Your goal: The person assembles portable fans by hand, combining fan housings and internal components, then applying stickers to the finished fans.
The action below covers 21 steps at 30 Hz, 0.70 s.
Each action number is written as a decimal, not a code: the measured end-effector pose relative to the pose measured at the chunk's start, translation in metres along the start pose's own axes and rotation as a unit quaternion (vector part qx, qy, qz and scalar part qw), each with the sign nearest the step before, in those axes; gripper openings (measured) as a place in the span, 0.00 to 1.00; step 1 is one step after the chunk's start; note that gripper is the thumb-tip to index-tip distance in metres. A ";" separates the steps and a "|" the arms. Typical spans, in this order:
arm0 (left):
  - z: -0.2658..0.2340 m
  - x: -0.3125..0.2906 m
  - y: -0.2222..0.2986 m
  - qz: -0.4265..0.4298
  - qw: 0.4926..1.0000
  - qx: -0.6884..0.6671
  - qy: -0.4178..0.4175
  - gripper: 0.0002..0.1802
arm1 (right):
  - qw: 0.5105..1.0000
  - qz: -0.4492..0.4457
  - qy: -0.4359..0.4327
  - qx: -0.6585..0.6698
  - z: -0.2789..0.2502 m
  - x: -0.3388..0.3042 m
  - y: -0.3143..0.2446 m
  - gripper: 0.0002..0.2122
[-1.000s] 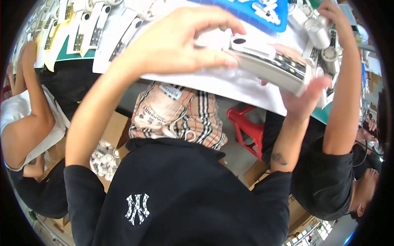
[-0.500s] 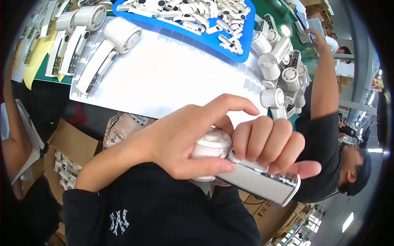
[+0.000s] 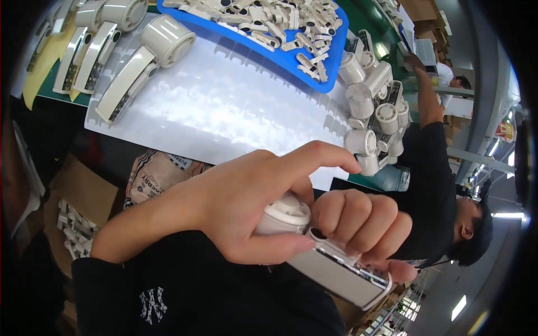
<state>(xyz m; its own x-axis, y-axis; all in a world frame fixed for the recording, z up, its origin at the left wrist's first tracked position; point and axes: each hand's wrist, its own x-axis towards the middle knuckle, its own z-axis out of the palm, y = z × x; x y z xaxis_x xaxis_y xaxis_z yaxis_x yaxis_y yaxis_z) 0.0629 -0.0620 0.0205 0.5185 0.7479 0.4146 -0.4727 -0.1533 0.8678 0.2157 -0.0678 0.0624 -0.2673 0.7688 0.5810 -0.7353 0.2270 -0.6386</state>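
Observation:
In front of my chest I hold a white handheld fan [image 3: 336, 280], tilted, its flat handle pointing down to the right. My left hand [image 3: 241, 201] wraps round the fan's round head, thumb along the near side, index finger stretched over the top. My right hand [image 3: 361, 224] has its fingers curled onto the handle, over a small white cover strip with a dark oval end. Beyond those fingers, bare electronics show in the handle's open side. My right palm and part of the fan head are hidden.
A blue tray [image 3: 328, 84] heaped with small white covers stands at the back on a white sheet [image 3: 224, 112]. Several similar fans [image 3: 126, 78] lie at left, more [image 3: 372, 120] pile up at right. A cardboard box [image 3: 84, 190] of white parts sits lower left. A co-worker [image 3: 437, 185] is at right.
Both hands and the fan have shifted slightly downward in the picture, and the whole view has moved a little. My right fingers are curled more tightly over the handle.

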 end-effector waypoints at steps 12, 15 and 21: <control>0.008 -0.007 0.000 0.022 0.999 -0.029 0.025 0.42 | 0.996 -0.042 -0.052 0.051 -0.005 -0.001 0.007 0.32; 0.015 0.004 -0.003 0.027 0.995 -0.092 0.000 0.42 | 0.998 -0.039 -0.051 0.029 0.001 0.001 -0.010 0.31; 0.013 -0.002 -0.007 0.025 0.995 -0.096 0.018 0.42 | 0.996 -0.003 -0.072 0.055 -0.003 0.001 -0.004 0.30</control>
<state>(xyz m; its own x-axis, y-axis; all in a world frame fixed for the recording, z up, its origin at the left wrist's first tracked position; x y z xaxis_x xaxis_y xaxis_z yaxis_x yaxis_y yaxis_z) 0.0742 -0.0710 0.0174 0.4661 0.7656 0.4434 -0.6263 -0.0684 0.7766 0.2203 -0.0664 0.0643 -0.3430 0.6723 0.6560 -0.7991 0.1583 -0.5800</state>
